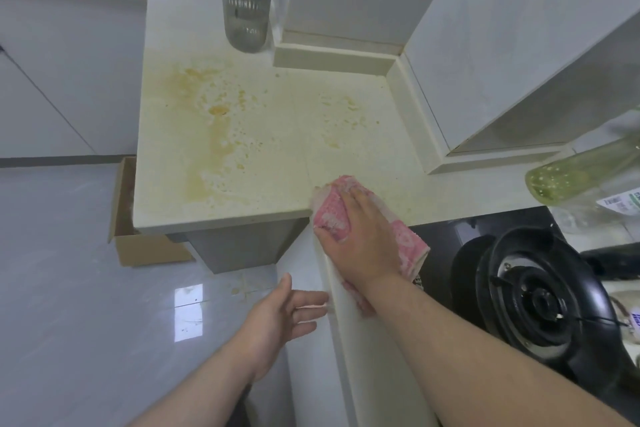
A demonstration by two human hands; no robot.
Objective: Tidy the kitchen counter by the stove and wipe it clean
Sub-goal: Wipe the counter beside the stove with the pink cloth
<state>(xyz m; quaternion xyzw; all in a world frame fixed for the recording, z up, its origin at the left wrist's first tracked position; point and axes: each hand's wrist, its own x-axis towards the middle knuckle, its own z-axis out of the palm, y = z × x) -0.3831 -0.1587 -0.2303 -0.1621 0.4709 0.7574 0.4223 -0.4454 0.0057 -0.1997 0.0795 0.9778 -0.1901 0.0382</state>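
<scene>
A cream counter (277,135) carries yellow-brown stains, heaviest on its left half. My right hand (360,239) lies flat with straight fingers on a pink and white cloth (332,215), pressing it on the counter's front edge beside the stove. My left hand (284,319) hovers open below the counter's edge, fingers relaxed, just left of the counter's front face and holding nothing.
A grey ribbed holder (246,14) with utensils stands at the counter's back. A black gas burner (540,295) sits to the right, with a greenish bottle (575,177) lying behind it. A cardboard box (138,246) rests on the floor left of the cabinet.
</scene>
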